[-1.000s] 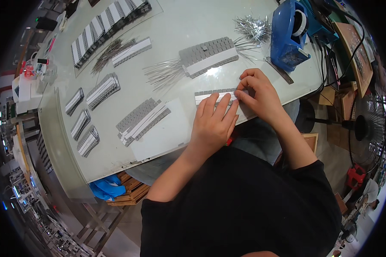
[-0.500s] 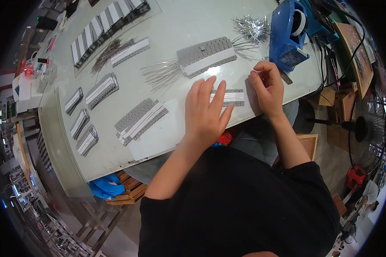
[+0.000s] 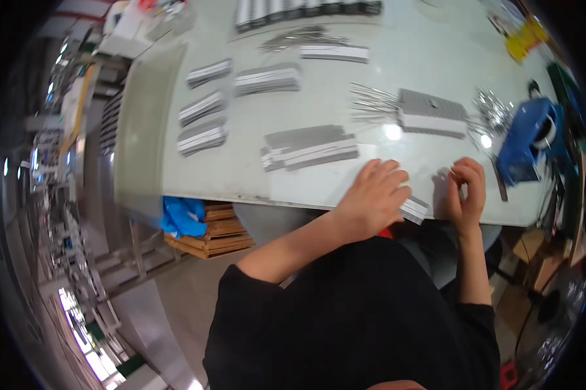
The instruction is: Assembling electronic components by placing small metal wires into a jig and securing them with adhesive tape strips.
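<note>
My left hand (image 3: 376, 198) hovers low over a short grey segmented strip with a white band (image 3: 414, 210) near the table's front edge. Its fingers are apart and slightly bent, covering the strip's left part; whether they touch it I cannot tell. To the right, my right hand (image 3: 468, 195) is by the table, fingers curled and thumb tip near the forefinger; anything between them is too small to make out. Beyond both hands lies a grey segmented block with a white band (image 3: 433, 114), thin metal wires (image 3: 374, 104) sticking out of its left end.
Grey-and-white strip stacks (image 3: 312, 149) lie left of my hands, with several smaller stacks (image 3: 202, 136) farther left. A wire bundle (image 3: 296, 38) and a long row of pieces (image 3: 306, 10) are at the back. A blue tape dispenser (image 3: 524, 140) and silvery wire pile (image 3: 494, 112) stand right.
The view has turned and shifted left, so the table appears rotated clockwise. My left hand's fingers have bent a little over the strip. My right hand keeps its curled shape.
</note>
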Tool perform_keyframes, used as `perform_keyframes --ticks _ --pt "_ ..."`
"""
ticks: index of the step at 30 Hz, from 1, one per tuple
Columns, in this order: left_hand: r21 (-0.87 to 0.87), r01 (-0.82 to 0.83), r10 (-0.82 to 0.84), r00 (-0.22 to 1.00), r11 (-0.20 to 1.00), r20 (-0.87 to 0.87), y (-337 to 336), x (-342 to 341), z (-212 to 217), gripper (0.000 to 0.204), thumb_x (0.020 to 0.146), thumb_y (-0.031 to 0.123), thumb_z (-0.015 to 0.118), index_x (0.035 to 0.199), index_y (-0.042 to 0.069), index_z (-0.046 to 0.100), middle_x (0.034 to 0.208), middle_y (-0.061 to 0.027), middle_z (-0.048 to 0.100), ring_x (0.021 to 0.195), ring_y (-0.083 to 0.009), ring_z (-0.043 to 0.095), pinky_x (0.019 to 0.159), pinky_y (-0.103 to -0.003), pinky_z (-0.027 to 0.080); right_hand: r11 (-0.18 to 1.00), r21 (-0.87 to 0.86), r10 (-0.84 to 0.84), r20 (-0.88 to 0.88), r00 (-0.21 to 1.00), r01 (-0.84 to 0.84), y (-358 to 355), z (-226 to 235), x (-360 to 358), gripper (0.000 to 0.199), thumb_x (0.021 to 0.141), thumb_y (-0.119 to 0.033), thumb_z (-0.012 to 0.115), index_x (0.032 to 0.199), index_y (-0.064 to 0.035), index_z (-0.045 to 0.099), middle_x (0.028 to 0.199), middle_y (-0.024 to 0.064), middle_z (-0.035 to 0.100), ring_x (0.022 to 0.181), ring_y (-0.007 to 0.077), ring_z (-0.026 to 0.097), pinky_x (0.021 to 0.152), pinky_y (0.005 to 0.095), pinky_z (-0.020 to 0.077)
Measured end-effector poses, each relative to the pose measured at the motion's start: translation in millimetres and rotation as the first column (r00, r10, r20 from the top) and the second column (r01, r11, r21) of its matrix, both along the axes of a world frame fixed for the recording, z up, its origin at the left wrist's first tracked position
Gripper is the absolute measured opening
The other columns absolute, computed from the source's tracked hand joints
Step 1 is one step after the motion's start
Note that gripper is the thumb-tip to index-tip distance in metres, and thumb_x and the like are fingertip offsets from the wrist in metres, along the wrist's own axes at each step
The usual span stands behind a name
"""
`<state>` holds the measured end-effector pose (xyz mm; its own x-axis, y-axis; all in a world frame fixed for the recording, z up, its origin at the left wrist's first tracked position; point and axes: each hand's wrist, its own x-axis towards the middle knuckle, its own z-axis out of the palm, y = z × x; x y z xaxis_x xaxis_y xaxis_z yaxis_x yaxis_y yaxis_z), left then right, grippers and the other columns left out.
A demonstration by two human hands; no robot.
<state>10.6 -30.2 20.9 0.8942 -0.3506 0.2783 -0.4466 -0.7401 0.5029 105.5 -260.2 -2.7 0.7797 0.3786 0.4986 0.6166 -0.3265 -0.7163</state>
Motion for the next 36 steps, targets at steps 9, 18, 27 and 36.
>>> perform_keyframes --ticks 9,18,27,36 --pt "0.026 -0.346 0.339 0.929 0.938 0.148 86.3 -33.9 22.3 0.052 0.071 0.024 0.087 0.113 0.006 0.061 0.126 -0.0147 0.057 0.126 -0.0395 0.050 0.105 -0.052 0.039 0.996 -0.087 0.028 0.042 0.999 -0.024 18.1 6.9 20.2 0.026 0.085 0.010 0.066 0.109 -0.0006 0.062 0.115 0.0130 0.061 0.078 0.0176 0.057 0.070 0.0274 0.0487" --pt "0.104 -0.407 0.373 0.895 0.908 0.243 122.9 -22.4 -1.2 0.060 0.072 0.027 0.086 0.122 0.008 0.059 0.134 -0.0132 0.052 0.128 -0.0394 0.046 0.107 -0.056 0.035 0.952 -0.118 0.265 -0.133 0.955 -0.281 98.9 25.6 4.7 0.044 0.087 -0.009 0.074 0.126 -0.0037 0.054 0.125 0.0145 0.060 0.093 0.0286 0.066 0.083 0.0381 0.0550" --pt "0.031 -0.678 0.675 0.734 0.734 0.078 142.3 -69.6 1.9 0.082 0.076 0.033 0.085 0.143 0.003 0.049 0.141 -0.0167 0.050 0.130 -0.0390 0.045 0.109 -0.050 0.035 0.917 -0.364 0.160 -0.036 0.987 -0.162 150.4 25.1 -6.7 0.058 0.081 -0.021 0.082 0.130 -0.0042 0.055 0.117 0.0119 0.063 0.098 0.0296 0.064 0.086 0.0398 0.0530" --pt "-0.005 -0.654 0.654 0.756 0.756 0.033 146.0 -74.5 1.4 0.081 0.076 0.030 0.085 0.144 0.003 0.049 0.140 -0.0145 0.051 0.128 -0.0348 0.048 0.108 -0.048 0.037 0.926 -0.245 0.262 -0.131 0.956 -0.287 151.2 22.8 -12.6 0.046 0.079 -0.006 0.079 0.120 -0.0053 0.058 0.102 0.0135 0.062 0.093 0.0333 0.062 0.076 0.0428 0.0499"
